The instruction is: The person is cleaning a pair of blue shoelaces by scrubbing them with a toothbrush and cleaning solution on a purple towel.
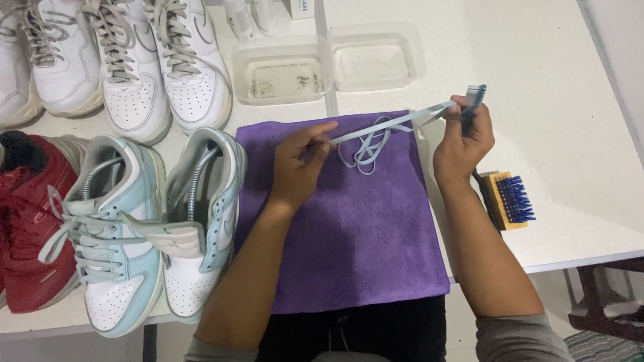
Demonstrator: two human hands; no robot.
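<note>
Head view: pale grey shoelace (376,131), flat, taut between both hands, remainder looped.

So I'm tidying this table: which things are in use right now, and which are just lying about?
In use: lace, small brush, left hand, right hand, purple cloth.

Lying about: wooden brush, two tubs, white sneakers, blue sneakers, red shoe.
</note>
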